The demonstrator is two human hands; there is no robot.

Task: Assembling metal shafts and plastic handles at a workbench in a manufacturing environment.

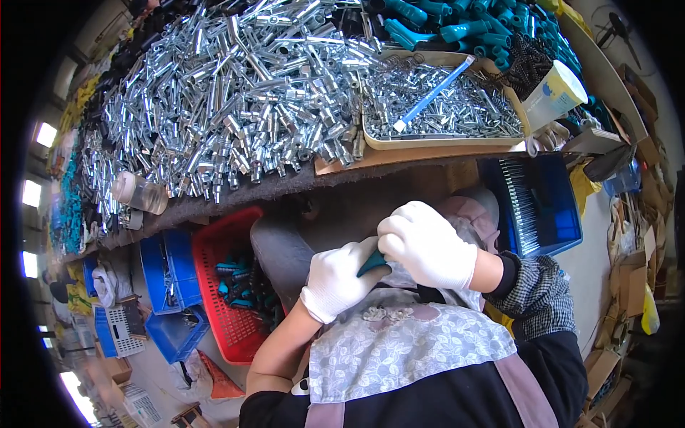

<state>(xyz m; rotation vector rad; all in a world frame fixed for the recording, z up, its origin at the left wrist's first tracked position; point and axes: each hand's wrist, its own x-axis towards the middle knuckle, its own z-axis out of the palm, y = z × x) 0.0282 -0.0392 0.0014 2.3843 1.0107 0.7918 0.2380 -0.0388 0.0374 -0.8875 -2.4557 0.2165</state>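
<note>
A teal plastic handle [373,262] is in my white-gloved left hand [339,279], with the fingers wrapped round it over my lap. My right hand [426,246], gloved in white too, is closed at the handle's upper end. Whatever its fingertips pinch is hidden behind the glove. Beyond both hands, a great heap of shiny metal tube fittings [235,93] covers the bench. To its right lies a shallow tray [442,143] of small pins and springs, with a blue-and-white stick [435,93] across it.
More teal handles [464,28] pile up at the back right, near a paper cup [555,93]. A clear jar [139,192] rests by the bench's front edge. Below stand a red basket [227,342] with teal-and-black parts, blue bins [171,274] and a blue crate [556,207] of thin rods.
</note>
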